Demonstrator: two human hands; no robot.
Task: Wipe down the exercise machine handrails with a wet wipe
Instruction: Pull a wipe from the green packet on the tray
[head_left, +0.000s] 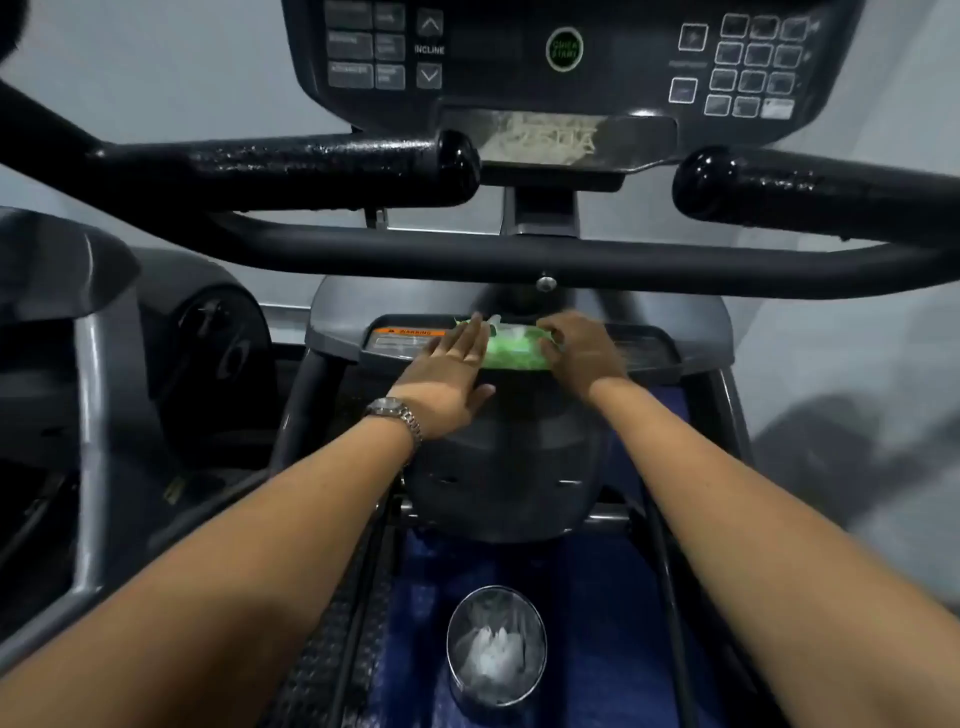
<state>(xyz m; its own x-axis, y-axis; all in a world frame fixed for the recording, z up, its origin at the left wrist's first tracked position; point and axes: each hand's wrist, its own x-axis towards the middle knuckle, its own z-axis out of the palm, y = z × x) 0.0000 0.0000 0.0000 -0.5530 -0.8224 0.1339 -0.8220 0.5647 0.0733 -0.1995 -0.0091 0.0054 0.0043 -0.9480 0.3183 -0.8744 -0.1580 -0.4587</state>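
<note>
Arms (291, 519) stretched forward: left hand (457, 369) lies flat on green wipe pack (514, 356); right hand (582, 348) grips its other end.

The soft green plastic wipe pack (514, 354) is half covered by the left hand (453, 371) and the right hand (584, 349) (its curled fingers' hold cannot be told). The top edge cuts off the black console panel (498, 57), and its button labels are blurred.

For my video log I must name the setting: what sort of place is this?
Probably a gym: a console with INCLINE buttons, black handrails, and a second exercise machine at the left.
</note>
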